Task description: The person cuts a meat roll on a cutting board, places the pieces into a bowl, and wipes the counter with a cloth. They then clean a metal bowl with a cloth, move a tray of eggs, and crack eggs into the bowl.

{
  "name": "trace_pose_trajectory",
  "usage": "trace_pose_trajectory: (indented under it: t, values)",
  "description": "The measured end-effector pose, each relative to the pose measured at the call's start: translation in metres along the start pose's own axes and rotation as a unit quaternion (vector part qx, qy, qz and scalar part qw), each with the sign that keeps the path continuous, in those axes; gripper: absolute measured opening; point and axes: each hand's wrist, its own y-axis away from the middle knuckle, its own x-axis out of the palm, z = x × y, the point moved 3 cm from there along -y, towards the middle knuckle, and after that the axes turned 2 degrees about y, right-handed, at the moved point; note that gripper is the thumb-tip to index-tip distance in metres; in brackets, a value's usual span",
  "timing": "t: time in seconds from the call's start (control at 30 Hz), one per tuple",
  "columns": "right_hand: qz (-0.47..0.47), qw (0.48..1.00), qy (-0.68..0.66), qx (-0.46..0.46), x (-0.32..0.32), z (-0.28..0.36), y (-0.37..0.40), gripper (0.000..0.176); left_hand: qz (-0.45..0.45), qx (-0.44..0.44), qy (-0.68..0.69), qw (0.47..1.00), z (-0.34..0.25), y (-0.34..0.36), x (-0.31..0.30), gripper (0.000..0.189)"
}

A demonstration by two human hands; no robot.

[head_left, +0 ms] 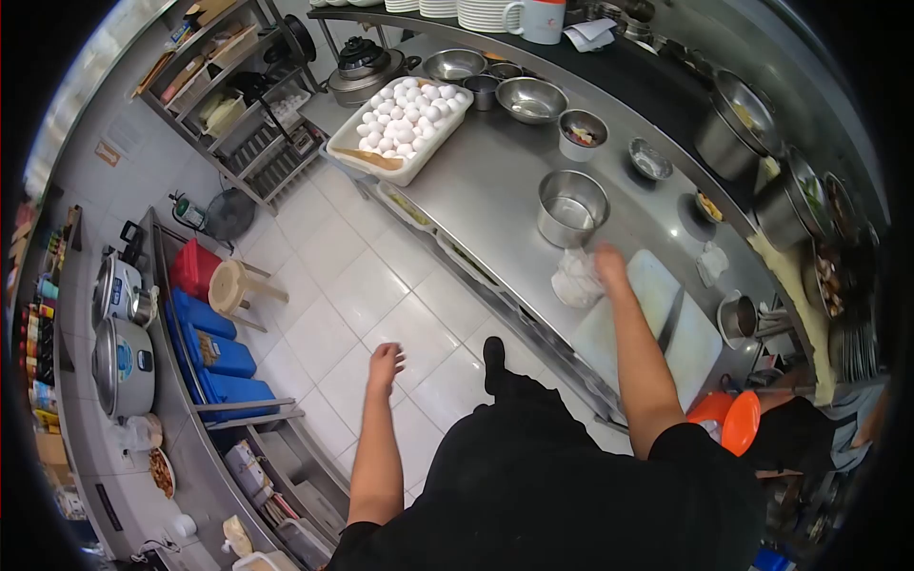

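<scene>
My right hand [610,267] is over the steel counter at the edge of a white cloth [576,280]. Its fingers are slightly blurred and seem closed on the cloth's right side. Just beyond the cloth stands an empty steel pot [573,209]. Under my right forearm lies a white cutting board [697,344], with a dark-bladed knife [672,322] on it. My left hand [386,364] hangs over the tiled floor, away from the counter, with loosely curled fingers somewhat apart and nothing in them.
A white tub [419,164] of eggs sits at the counter's far left end. Steel bowls [531,99] and a small pot [582,134] line the back. An orange container [740,423] and another person [809,433] are at right. A stool [237,288] stands by the left shelving.
</scene>
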Motion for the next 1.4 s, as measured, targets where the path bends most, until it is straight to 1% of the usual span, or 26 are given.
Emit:
trace_pose_trajectory:
  t: [0.03, 0.1, 0.13, 0.2, 0.23, 0.27, 0.3, 0.33, 0.37, 0.4, 0.47, 0.57, 0.6, 0.7, 0.8, 0.9, 0.93, 1.0, 1.03, 1.07, 1.13, 1.2, 1.27, 1.37, 1.4]
  values:
    - [-0.125, 0.992, 0.005, 0.023, -0.004, -0.012, -0.018, 0.054, 0.029, 0.007, 0.002, 1.0, -0.016, -0.011, 0.022, 0.026]
    - [-0.181, 0.972, -0.145, 0.035, -0.016, 0.013, -0.015, 0.045, 0.07, 0.026, -0.007, 0.997, -0.033, -0.032, 0.056, 0.024]
    - [-0.152, 0.973, -0.16, 0.062, -0.019, 0.041, -0.015, 0.042, 0.084, 0.02, -0.025, 0.996, -0.042, -0.037, 0.07, 0.023]
    - [-0.087, 0.971, -0.183, 0.124, -0.015, 0.088, 0.01, 0.036, 0.114, -0.001, -0.053, 0.992, -0.052, -0.041, 0.084, 0.021]
    - [-0.128, 0.981, -0.137, 0.058, 0.01, 0.046, -0.027, 0.039, 0.131, -0.006, -0.056, 0.99, -0.06, -0.045, 0.09, 0.021]
    - [-0.173, 0.981, -0.085, -0.005, 0.034, 0.0, -0.065, 0.043, 0.141, -0.028, -0.083, 0.986, -0.068, -0.051, 0.093, 0.023]
    - [-0.126, 0.982, -0.135, 0.036, 0.034, 0.043, -0.052, 0.04, 0.148, -0.035, -0.094, 0.984, -0.076, -0.056, 0.093, 0.025]
    - [-0.083, 0.977, -0.181, 0.081, 0.034, 0.083, -0.041, 0.038, 0.134, -0.031, -0.096, 0.986, -0.092, -0.06, 0.094, 0.027]
    - [-0.056, 0.976, -0.192, 0.09, 0.035, 0.12, -0.035, 0.037, 0.124, -0.033, -0.102, 0.986, -0.106, -0.061, 0.093, 0.029]
    - [-0.034, 0.974, -0.2, 0.105, 0.041, 0.14, -0.034, 0.036, 0.105, -0.021, -0.09, 0.99, -0.121, -0.065, 0.09, 0.031]
    - [-0.011, 0.972, -0.211, 0.099, 0.063, 0.147, -0.055, 0.034, 0.079, 0.002, -0.062, 0.995, -0.147, -0.074, 0.092, 0.036]
    - [-0.003, 0.976, -0.203, 0.079, 0.077, 0.167, -0.081, 0.035, 0.009, 0.05, 0.022, 0.998, -0.195, -0.099, 0.096, 0.045]
    - [-0.002, 0.978, -0.195, 0.075, 0.079, 0.172, -0.082, 0.036, -0.01, 0.069, 0.032, 0.997, -0.215, -0.108, 0.099, 0.056]
    - [-0.04, 0.987, -0.14, 0.062, 0.084, 0.155, -0.105, 0.039, -0.076, 0.149, 0.031, 0.985, -0.282, -0.149, 0.11, 0.072]
    - [-0.067, 0.981, -0.148, 0.108, 0.072, 0.171, -0.094, 0.039, -0.085, 0.146, 0.055, 0.984, -0.339, -0.2, 0.123, 0.088]
    - [-0.121, 0.978, -0.136, 0.105, 0.07, 0.143, -0.092, 0.033, -0.037, 0.219, 0.064, 0.973, -0.362, -0.262, 0.121, 0.091]
    - [-0.142, 0.973, -0.14, 0.113, 0.07, 0.146, -0.084, 0.031, -0.016, 0.168, 0.101, 0.981, -0.362, -0.279, 0.118, 0.086]
    - [-0.181, 0.964, -0.146, 0.132, 0.076, 0.152, -0.066, 0.032, -0.013, 0.189, 0.081, 0.979, -0.355, -0.301, 0.111, 0.08]
    - [-0.184, 0.959, -0.148, 0.157, 0.08, 0.153, -0.061, 0.036, -0.011, 0.2, 0.067, 0.978, -0.348, -0.309, 0.108, 0.077]
    - [-0.187, 0.953, -0.15, 0.186, 0.086, 0.154, -0.052, 0.041, 0.003, 0.202, 0.096, 0.975, -0.346, -0.308, 0.11, 0.071]
    - [-0.198, 0.94, -0.158, 0.23, 0.093, 0.152, -0.034, 0.05, -0.005, 0.217, 0.099, 0.971, -0.334, -0.318, 0.111, 0.069]
    - [-0.222, 0.924, -0.17, 0.261, 0.102, 0.179, -0.025, 0.057, -0.001, 0.218, 0.121, 0.968, -0.331, -0.322, 0.112, 0.069]
    - [-0.233, 0.924, -0.155, 0.261, 0.102, 0.171, -0.021, 0.054, 0.02, 0.19, 0.158, 0.969, -0.338, -0.309, 0.113, 0.072]
    - [-0.227, 0.914, -0.174, 0.288, 0.1, 0.172, -0.014, 0.058, 0.054, 0.178, 0.19, 0.964, -0.341, -0.305, 0.111, 0.072]
    - [-0.223, 0.914, -0.173, 0.291, 0.101, 0.174, -0.016, 0.06, 0.052, 0.189, 0.188, 0.962, -0.344, -0.304, 0.11, 0.071]
